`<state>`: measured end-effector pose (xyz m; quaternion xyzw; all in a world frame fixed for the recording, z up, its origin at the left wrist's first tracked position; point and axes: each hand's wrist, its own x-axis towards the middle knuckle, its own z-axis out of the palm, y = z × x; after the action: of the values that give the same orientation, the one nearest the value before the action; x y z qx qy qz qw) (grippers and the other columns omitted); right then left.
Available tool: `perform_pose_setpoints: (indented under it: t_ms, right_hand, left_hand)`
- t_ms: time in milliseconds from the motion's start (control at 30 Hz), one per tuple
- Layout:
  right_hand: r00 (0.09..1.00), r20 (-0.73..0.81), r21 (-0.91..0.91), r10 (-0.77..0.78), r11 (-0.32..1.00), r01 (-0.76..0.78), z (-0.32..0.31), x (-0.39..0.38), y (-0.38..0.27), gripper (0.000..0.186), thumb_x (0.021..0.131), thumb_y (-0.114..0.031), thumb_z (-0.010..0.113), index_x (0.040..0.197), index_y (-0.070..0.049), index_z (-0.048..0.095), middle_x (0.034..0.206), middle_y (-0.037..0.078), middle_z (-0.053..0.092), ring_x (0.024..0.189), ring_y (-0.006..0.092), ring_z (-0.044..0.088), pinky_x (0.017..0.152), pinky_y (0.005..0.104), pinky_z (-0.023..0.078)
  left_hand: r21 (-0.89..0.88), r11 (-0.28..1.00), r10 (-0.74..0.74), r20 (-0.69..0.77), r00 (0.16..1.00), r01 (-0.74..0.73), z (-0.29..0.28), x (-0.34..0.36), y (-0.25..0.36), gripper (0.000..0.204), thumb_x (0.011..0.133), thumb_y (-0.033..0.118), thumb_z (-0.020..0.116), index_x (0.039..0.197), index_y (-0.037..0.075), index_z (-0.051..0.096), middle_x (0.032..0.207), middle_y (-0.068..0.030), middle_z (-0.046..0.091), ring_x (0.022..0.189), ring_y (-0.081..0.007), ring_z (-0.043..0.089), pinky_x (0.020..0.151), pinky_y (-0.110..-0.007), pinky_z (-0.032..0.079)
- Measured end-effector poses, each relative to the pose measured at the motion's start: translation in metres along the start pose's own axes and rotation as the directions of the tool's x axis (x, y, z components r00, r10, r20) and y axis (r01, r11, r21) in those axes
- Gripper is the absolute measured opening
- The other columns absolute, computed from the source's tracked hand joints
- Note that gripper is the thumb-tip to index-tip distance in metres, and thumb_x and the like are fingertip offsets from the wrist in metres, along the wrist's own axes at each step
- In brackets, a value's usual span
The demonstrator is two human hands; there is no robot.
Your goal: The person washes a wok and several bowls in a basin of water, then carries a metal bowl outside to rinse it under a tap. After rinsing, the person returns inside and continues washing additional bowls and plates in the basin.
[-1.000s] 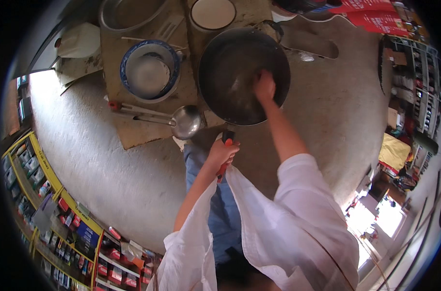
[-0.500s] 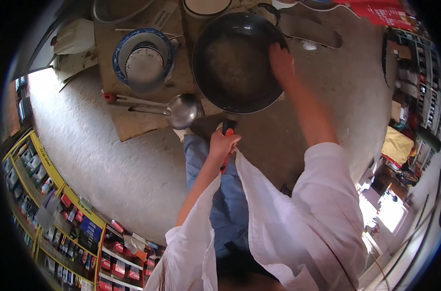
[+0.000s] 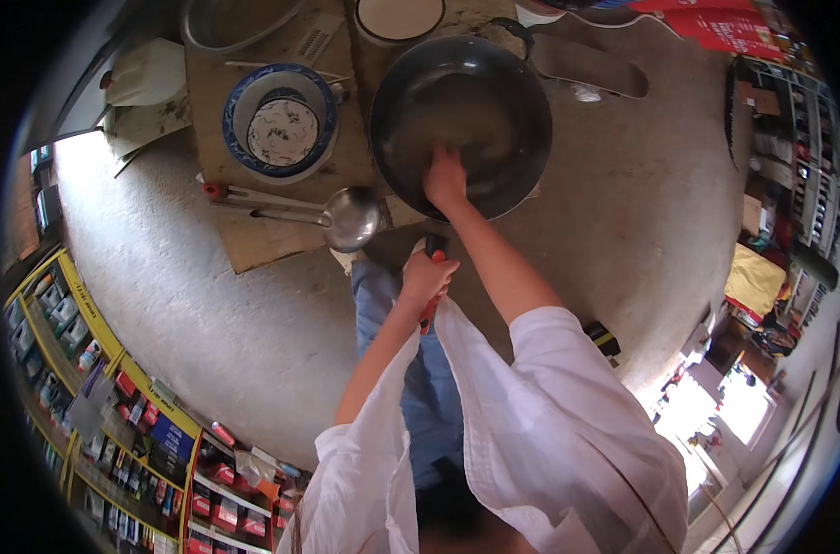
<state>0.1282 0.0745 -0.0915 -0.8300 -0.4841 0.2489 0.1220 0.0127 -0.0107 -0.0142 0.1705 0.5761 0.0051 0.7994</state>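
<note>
A large black wok stands before me, with what looks like a little cloudy liquid at its bottom. My left hand is closed round its red and black handle, which points toward me. Inside the wok, my right hand reaches down to the near-left part of the inner surface. Its fingers are bunched and point downward; whatever lies under them is hidden. Left of the wok is a steel ladle, lying beside another long utensil with a red handle end.
A blue-rimmed bowl holding a smaller patterned bowl stands on brown cardboard. Behind are a metal basin and a dark-rimmed white dish. Stocked shelves line the lower left; a grey flat piece lies far right.
My right hand has swept from the wok's right wall to its near-left inside. The left hand keeps its hold on the handle. The view has shifted slightly.
</note>
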Motion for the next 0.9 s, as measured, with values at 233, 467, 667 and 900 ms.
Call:
perform_pose_setpoints:
  t_ms: [233,467,667,900]
  right_hand:
    - [0.998,-0.068,-0.11,0.006,0.994,-0.014,-0.008,0.095,-0.004,0.027,0.083,-0.013,0.05,0.11,-0.012,0.052,0.104,0.022,0.054,0.09,0.0393,0.059,0.076,0.0459,0.05]
    - [0.984,-0.106,-0.022,0.141,0.989,-0.144,-0.047,0.07,0.024,0.043,0.078,-0.014,0.057,0.12,-0.017,0.047,0.124,0.019,0.044,0.099,0.0397,0.055,0.085,0.0467,0.045]
    - [0.973,-0.015,-0.063,0.231,0.971,-0.231,-0.011,0.01,0.034,0.037,0.076,-0.009,0.057,0.113,-0.012,0.049,0.122,0.021,0.043,0.099,0.0397,0.054,0.083,0.0461,0.047]
    - [0.985,-0.063,-0.079,0.161,0.983,-0.166,-0.007,0.079,0.007,0.032,0.078,-0.01,0.056,0.11,-0.012,0.053,0.114,0.02,0.05,0.098,0.0383,0.056,0.081,0.0441,0.048]
  left_hand:
    - [0.073,0.995,0.076,-0.107,0.991,-0.069,0.012,-0.002,-0.001,0.025,0.072,0.011,0.064,0.059,0.007,0.043,0.047,-0.0019,0.041,0.035,-0.0118,0.039,0.033,-0.027,0.024]
    - [-0.048,0.999,-0.004,0.028,1.0,0.005,0.003,0.007,-0.008,0.03,0.073,0.012,0.065,0.057,0.006,0.04,0.046,-0.0022,0.043,0.034,-0.0134,0.04,0.032,-0.029,0.03]
    - [0.011,0.999,0.032,-0.036,0.999,-0.031,0.009,0.003,-0.006,0.027,0.072,0.01,0.065,0.056,0.006,0.044,0.049,-0.0013,0.043,0.038,-0.0097,0.039,0.034,-0.026,0.026]
    - [0.047,0.991,0.13,-0.058,0.99,-0.128,0.004,0.021,-0.023,0.019,0.072,0.009,0.062,0.065,0.002,0.045,0.047,-0.0037,0.046,0.034,-0.0144,0.045,0.031,-0.03,0.033]
